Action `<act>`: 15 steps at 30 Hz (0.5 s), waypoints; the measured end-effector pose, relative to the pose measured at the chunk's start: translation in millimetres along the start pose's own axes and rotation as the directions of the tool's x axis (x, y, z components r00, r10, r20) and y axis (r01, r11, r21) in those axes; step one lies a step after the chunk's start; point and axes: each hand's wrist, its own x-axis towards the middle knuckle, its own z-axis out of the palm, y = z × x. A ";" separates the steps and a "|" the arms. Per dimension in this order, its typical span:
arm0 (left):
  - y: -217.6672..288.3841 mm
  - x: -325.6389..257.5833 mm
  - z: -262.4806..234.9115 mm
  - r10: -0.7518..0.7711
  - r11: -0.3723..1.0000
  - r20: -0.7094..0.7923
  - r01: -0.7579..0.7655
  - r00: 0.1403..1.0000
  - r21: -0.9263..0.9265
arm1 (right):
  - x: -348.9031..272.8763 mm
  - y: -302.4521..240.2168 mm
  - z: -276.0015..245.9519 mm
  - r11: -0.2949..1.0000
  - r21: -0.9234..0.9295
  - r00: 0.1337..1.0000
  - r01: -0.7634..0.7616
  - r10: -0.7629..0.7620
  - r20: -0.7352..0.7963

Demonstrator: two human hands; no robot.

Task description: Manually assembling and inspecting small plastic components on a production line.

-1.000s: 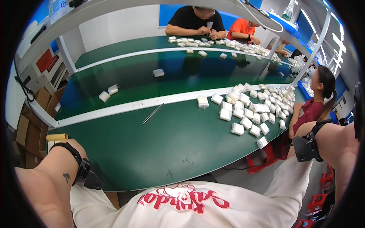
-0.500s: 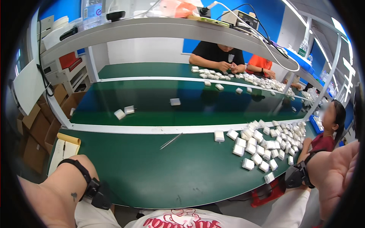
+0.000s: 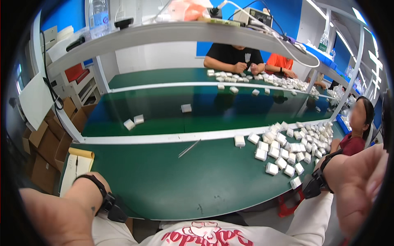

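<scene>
Head view looks down on a green workbench (image 3: 172,184). At 4 o'clock the right hand (image 3: 361,192) is raised close to the lens, blurred, holding nothing; whether its fingers are spread I cannot tell. At 8 o'clock the left forearm (image 3: 61,209) with a black wrist strap (image 3: 108,201) enters, its hand out of frame. Nearest the right hand, toward 3 o'clock, lies a scatter of small white blocks (image 3: 283,151) on the bench. Thin tweezers (image 3: 188,149) lie near centre, and a yellow notepad (image 3: 80,162) rests at 9 o'clock.
</scene>
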 end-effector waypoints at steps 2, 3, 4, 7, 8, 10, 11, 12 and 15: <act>-46.2 21.7 43.0 0.027 0.999 0.017 -0.026 0.999 -0.025 | -0.9 15.4 9.5 1.000 0.000 1.000 0.017 -0.017 0.006; -71.4 30.7 61.3 0.039 0.998 0.009 -0.038 0.999 -0.059 | -1.3 12.9 4.8 1.000 -0.016 1.000 0.010 -0.010 0.025; -85.4 39.5 70.1 0.035 0.996 0.004 -0.034 0.999 -0.086 | 4.8 14.8 6.9 1.000 -0.025 1.000 0.013 -0.013 0.027; -121.2 53.8 90.9 -0.040 0.983 -0.035 0.033 0.999 -0.178 | 28.8 37.7 54.9 0.977 0.029 0.961 -0.210 0.212 -0.179; -117.8 35.0 74.4 -0.054 0.998 -0.075 0.052 0.996 -0.031 | 27.3 43.8 72.7 0.931 0.121 0.899 -0.344 0.363 -0.244; -139.8 17.1 75.5 -0.270 0.949 -0.046 0.258 0.962 -0.179 | -18.6 74.0 77.0 0.837 0.398 0.877 -0.375 0.459 -0.139; -152.1 -5.2 71.2 -0.376 0.912 -0.091 0.350 0.922 -0.214 | -36.6 80.6 73.6 0.687 0.182 0.710 -0.704 0.690 0.142; -156.5 -17.9 76.6 -0.547 0.836 -0.165 0.527 0.821 -0.153 | -72.4 97.7 92.2 0.522 0.362 0.602 -0.772 0.784 0.154; -217.4 -105.7 62.2 -0.763 0.643 -0.112 0.730 0.637 -0.230 | -172.0 123.2 137.0 -0.012 0.416 0.062 -0.909 0.985 0.163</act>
